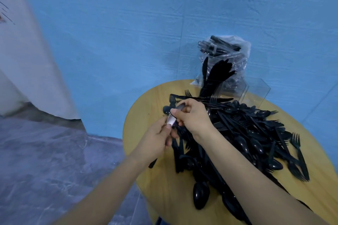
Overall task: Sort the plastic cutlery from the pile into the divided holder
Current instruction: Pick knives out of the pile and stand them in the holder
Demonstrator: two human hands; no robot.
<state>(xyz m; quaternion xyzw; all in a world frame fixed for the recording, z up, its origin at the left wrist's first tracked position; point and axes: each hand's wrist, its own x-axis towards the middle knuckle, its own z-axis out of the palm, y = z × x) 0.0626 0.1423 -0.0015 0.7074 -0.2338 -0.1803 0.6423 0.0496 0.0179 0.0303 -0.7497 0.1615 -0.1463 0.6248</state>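
Seen from above, a person's left hand [157, 139] and right hand [192, 115] are meeting over the near-left edge of a round wooden worktop [146, 115], both sets of fingers pinching one black plastic utensil [172, 118], probably to check its type; its blurred end is not showing which it is. A big pile of black forks, spoons and knives [247, 139] is lying across the worktop beside and beneath the hands, still largely unsorted. The clear divided holder [256, 89] is standing at the far edge, already keeping some pieces upright, with a clear plastic bag [236, 49] of cutlery behind it.
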